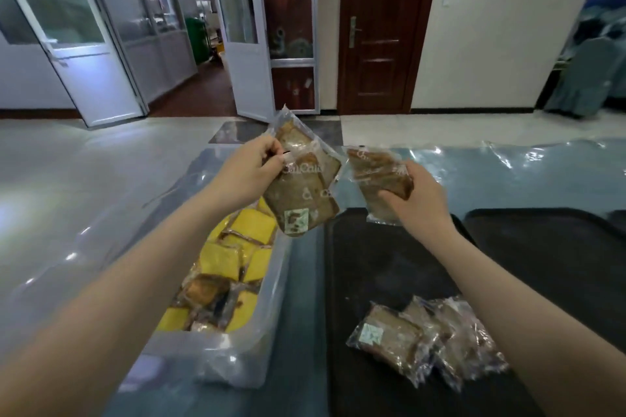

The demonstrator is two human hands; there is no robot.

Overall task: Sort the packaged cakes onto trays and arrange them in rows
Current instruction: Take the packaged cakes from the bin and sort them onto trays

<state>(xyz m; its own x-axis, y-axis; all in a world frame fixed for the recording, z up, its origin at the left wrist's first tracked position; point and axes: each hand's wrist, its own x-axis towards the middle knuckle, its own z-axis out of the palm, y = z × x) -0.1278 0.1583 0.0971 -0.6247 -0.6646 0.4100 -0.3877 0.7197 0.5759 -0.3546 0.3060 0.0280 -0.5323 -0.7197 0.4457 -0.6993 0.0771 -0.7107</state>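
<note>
My left hand [249, 173] is raised over the far end of the clear bin [271, 315], gripping two brown packaged cakes [301, 186] by their top edges. My right hand [416, 195] holds a single brown packaged cake [376, 173] above the far edge of a black tray [372, 264]. On that tray's near part, three brown packaged cakes [426, 338] lie overlapping in a short row. The bin holds several yellow and brown packaged cakes [237, 261].
A second black tray [548, 264] lies to the right of the first. The table is covered with shiny clear plastic sheeting [508, 166]. Beyond the table are glass doors, an open doorway and a dark wooden door [382, 27].
</note>
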